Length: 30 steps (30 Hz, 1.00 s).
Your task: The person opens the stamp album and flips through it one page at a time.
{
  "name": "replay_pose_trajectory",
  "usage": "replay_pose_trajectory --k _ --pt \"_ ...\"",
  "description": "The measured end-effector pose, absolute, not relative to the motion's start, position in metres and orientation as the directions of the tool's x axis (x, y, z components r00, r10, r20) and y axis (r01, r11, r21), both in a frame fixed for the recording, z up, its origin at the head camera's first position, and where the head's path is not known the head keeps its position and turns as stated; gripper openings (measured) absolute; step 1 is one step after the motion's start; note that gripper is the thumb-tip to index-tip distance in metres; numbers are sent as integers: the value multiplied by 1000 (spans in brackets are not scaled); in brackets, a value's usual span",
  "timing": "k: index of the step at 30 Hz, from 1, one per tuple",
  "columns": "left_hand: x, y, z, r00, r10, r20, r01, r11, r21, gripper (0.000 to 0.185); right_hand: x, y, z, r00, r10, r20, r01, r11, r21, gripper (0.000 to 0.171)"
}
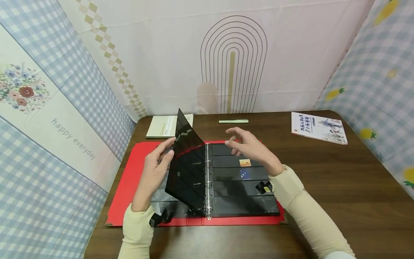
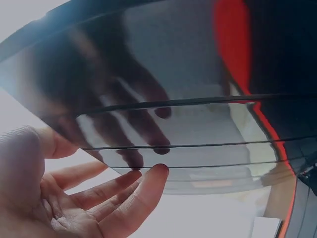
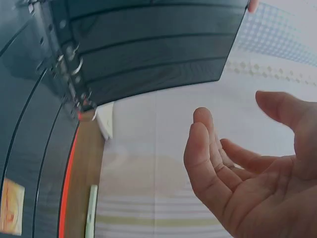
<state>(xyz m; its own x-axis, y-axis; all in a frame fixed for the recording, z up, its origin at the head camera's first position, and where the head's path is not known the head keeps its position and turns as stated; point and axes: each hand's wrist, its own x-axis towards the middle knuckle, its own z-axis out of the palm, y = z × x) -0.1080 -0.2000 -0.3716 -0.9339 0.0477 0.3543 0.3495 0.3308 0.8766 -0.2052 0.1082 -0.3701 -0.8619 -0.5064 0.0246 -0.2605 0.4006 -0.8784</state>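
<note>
A red ring binder lies spread on the table, its metal rings along the middle. One black pocket page stands raised and tilted to the left. At that page's free edge is my left hand, thumb and fingers spread around the edge; the left wrist view shows the fingers mirrored in its glossy face. My right hand hovers above the right-hand page, fingers loosely bent and holding nothing. In this page's pockets sit an orange stamp and a blue stamp.
Behind the binder lie a pale "Gambit" booklet, partly covered by the raised page, and a light green pen. A white illustrated book is at the table's back right. Printed cloth hangs around the brown table.
</note>
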Motion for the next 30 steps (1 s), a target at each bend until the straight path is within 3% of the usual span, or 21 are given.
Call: replay_pose_trajectory --k 6,11,23,30 --pt "-107 -212 -375 -922 19 386 366 367 855 38 -211 122 -381 -867 -487 104 -358 465 -810 51" --pt "-102 -224 -376 -948 31 318 305 388 870 41 -217 135 -391 -886 -448 124 -373 526 -764 52" --pt "-100 -255 -383 -986 67 151 165 416 894 50 -230 152 -411 -883 -469 35 -342 590 -732 60" --pt "-95 -275 -395 -998 53 38 58 451 891 55 -238 154 -424 -882 -467 -57 -303 657 -690 73"
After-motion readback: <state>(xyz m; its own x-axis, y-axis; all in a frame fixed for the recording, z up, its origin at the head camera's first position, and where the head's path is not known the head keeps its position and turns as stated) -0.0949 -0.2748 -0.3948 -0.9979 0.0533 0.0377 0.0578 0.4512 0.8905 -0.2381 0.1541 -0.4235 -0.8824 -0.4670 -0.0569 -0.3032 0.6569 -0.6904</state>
